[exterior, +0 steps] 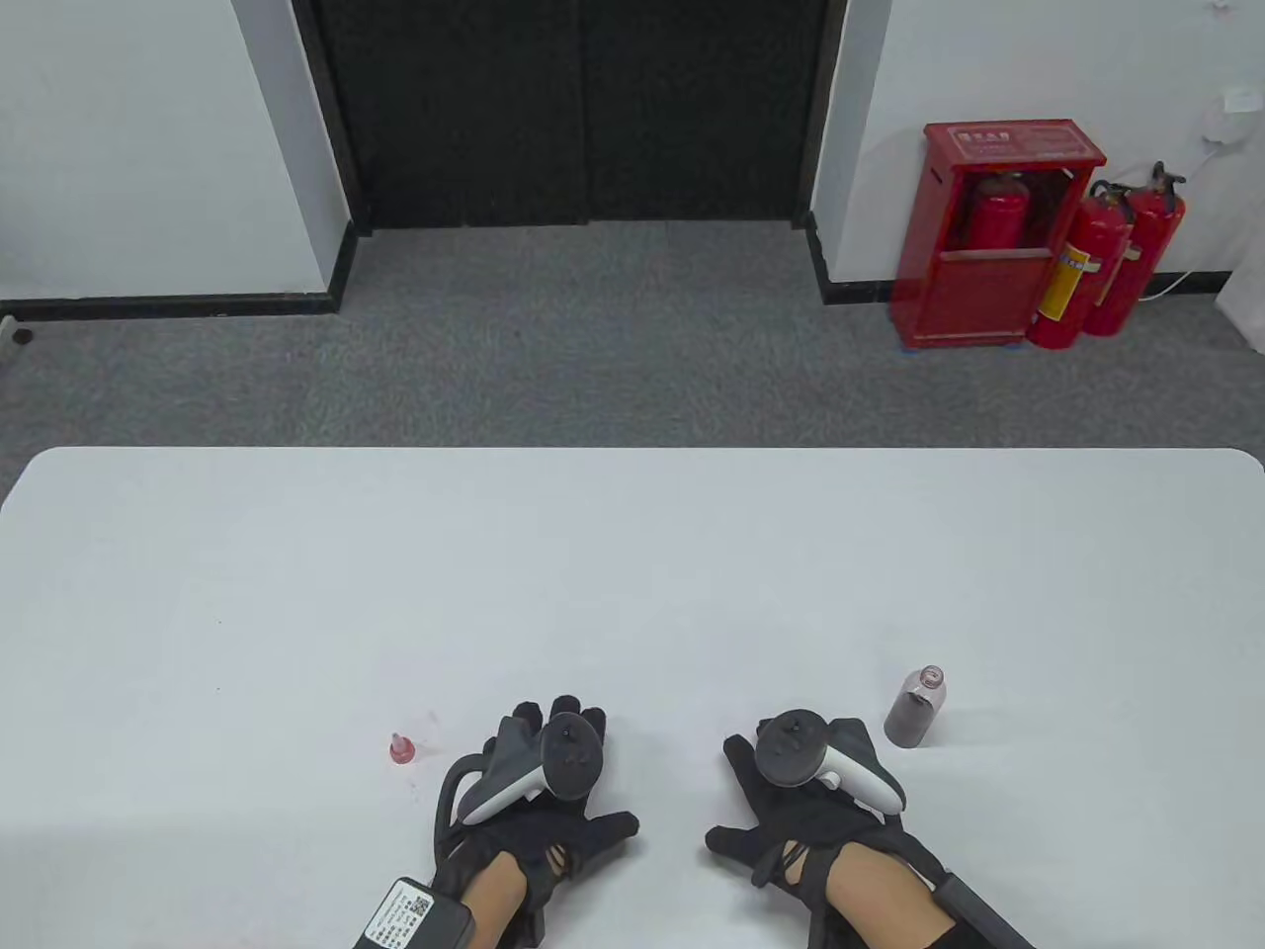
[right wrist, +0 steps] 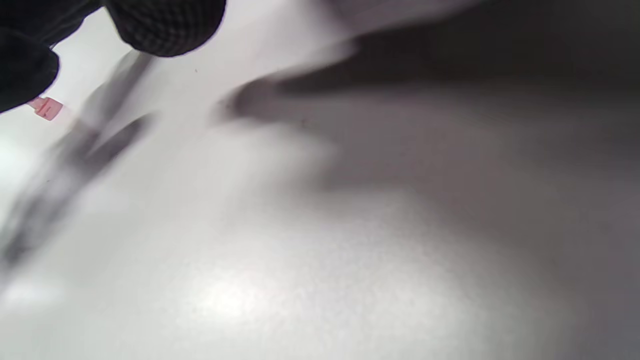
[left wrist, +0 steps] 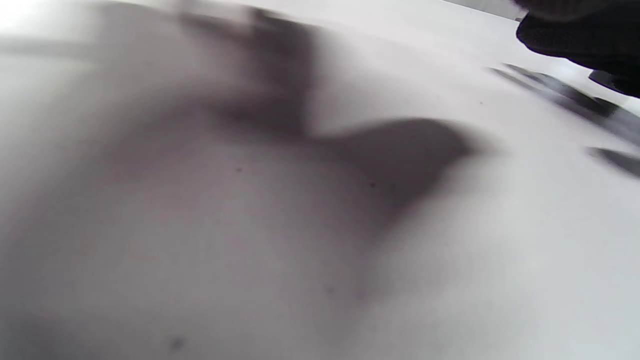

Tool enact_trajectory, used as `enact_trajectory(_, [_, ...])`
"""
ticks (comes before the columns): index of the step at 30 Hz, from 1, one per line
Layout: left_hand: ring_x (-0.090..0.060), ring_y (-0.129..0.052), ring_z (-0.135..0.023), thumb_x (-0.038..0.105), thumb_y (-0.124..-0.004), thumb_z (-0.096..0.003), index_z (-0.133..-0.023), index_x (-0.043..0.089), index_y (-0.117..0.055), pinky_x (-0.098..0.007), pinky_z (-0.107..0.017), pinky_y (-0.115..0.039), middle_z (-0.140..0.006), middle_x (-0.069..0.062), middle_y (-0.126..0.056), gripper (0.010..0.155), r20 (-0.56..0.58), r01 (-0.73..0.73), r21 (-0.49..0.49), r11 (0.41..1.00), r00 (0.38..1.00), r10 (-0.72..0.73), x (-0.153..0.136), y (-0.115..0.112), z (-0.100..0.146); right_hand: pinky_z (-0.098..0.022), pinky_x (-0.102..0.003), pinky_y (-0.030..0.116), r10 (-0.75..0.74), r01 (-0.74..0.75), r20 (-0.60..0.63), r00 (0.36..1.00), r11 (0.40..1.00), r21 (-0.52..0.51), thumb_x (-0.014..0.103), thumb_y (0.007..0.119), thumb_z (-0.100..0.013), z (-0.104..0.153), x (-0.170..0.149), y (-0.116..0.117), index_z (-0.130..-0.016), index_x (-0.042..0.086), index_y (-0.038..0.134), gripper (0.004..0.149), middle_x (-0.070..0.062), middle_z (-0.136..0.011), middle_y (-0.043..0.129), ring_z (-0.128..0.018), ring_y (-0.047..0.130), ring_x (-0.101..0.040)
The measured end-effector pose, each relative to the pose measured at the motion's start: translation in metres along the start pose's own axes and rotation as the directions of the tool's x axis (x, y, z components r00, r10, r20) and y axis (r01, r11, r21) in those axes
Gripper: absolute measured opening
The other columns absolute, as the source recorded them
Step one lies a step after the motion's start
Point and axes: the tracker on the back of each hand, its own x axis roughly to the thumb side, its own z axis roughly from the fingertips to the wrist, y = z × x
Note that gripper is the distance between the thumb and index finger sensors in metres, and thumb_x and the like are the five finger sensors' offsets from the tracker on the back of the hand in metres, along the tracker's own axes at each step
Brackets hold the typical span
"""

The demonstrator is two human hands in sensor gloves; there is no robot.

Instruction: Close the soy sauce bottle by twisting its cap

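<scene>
- A white table (exterior: 632,573) with rounded far corners
- Grey carpet (exterior: 593,346) beyond it
- A dark double door (exterior: 583,109) set in white walls
- A red extinguisher cabinet (exterior: 988,232) against the right wall, one extinguisher inside
- Two red fire extinguishers (exterior: 1107,262) just beside it
- What may be a white wall socket (exterior: 1235,104), too small to tell

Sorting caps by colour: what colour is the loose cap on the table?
Pinkish red; the cap shows best in the table view.
</scene>
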Motion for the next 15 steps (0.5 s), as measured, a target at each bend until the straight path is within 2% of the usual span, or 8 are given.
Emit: enact_trajectory(15, [-0.047, 0.001, -0.107, 0.075, -0.063, -0.0369, -0.106, 0.028, 0.001, -0.069, -0.068, -0.018, -0.120, -0.003, -0.001, 0.105, 0.004, -0.004, -0.042, 0.999, 1.000, 0.004, -0.0014, -0.0045, -0.0039, -0.060, -0.064, -0.002, 0.018, -0.017, 0.029, 0.999, 0.999, -0.033, 0.060, 0.066, -0.044, -0.0009, 0.0031, 0.0010, -0.103, 0.033, -0.001, 0.093, -0.009, -0.106, -0.024, -0.086, -0.029, -0.040])
